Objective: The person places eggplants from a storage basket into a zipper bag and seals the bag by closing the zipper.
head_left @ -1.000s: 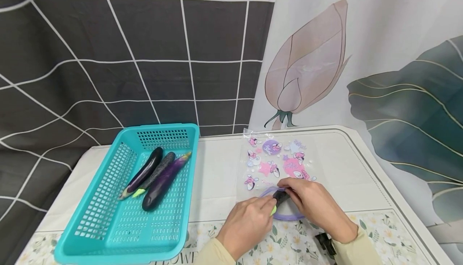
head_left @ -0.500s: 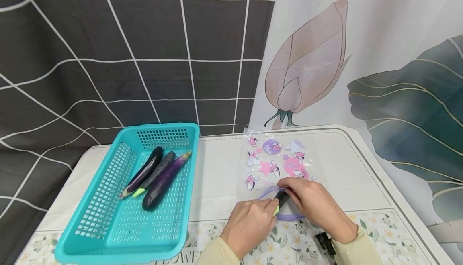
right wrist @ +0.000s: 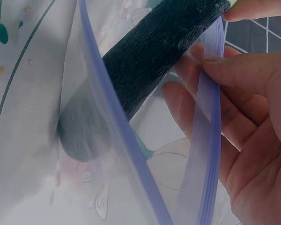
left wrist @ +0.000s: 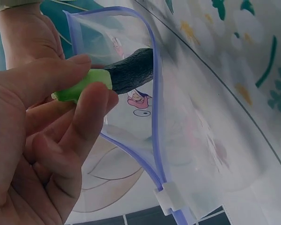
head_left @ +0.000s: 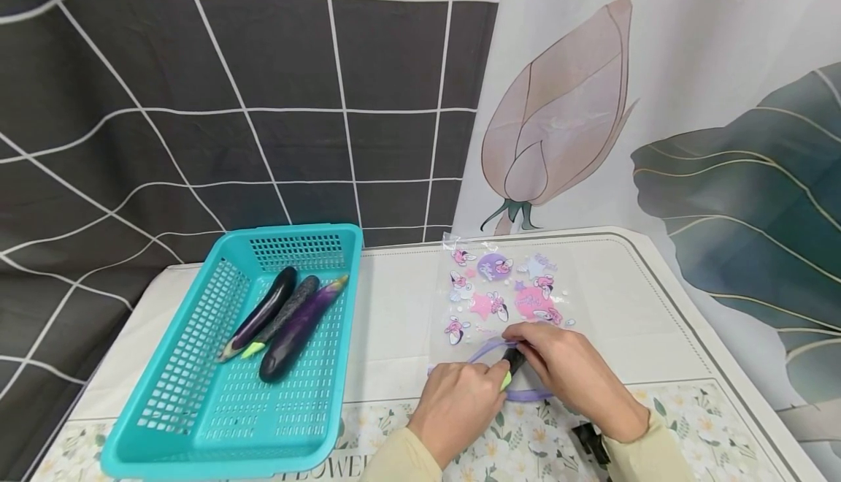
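Note:
My left hand (head_left: 458, 403) pinches the light green end of a dark, rough-skinned cucumber (left wrist: 131, 71) between thumb and fingers. The cucumber's far end lies inside a clear zip bag (head_left: 469, 329) with a purple-edged mouth and pink cartoon prints, as the right wrist view shows. My right hand (head_left: 578, 369) pinches one purple edge (right wrist: 210, 122) of the bag's mouth between thumb and fingers, holding the mouth apart. A white slider (left wrist: 169, 199) sits on the purple zip at one end of the mouth.
A turquoise perforated basket (head_left: 351, 307) stands left of the hands. In it lie two eggplants (head_left: 296, 339), with another dark rough cucumber (head_left: 289, 307) between them. A black device (head_left: 590, 442) is at the right wrist. Dark checked cloth (head_left: 394, 139) hangs behind the table.
My left hand has moved slightly right and the cucumber has slid a bit further into the bag. The right hand keeps its place on the bag's edge.

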The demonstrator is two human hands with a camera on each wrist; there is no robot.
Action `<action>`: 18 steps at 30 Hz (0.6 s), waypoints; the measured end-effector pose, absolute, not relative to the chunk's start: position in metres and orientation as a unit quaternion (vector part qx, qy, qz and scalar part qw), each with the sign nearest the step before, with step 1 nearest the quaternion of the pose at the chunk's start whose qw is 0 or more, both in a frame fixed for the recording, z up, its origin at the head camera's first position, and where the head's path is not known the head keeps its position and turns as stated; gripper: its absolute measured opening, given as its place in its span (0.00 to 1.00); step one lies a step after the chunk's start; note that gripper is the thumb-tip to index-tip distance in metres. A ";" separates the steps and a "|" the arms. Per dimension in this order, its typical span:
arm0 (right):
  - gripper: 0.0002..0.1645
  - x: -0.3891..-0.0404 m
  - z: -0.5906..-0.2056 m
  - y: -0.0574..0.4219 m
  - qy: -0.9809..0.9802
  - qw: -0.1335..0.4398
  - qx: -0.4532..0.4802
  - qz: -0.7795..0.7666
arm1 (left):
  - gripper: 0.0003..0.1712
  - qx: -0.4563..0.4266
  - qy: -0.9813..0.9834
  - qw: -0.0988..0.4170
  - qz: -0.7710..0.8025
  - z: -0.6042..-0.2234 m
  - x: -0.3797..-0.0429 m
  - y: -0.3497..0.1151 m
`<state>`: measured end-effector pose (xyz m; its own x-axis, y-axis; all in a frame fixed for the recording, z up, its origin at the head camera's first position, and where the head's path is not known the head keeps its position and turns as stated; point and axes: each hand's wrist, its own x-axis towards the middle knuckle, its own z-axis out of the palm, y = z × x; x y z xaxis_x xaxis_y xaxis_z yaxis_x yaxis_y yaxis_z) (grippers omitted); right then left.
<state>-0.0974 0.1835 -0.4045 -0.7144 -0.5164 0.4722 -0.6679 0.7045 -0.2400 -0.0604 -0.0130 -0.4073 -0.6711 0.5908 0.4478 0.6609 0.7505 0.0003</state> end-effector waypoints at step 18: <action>0.16 -0.097 -0.405 0.185 -0.905 0.183 0.326 0.203 | 0.09 -0.333 -0.914 0.218 -0.082 -0.411 -0.067 -0.004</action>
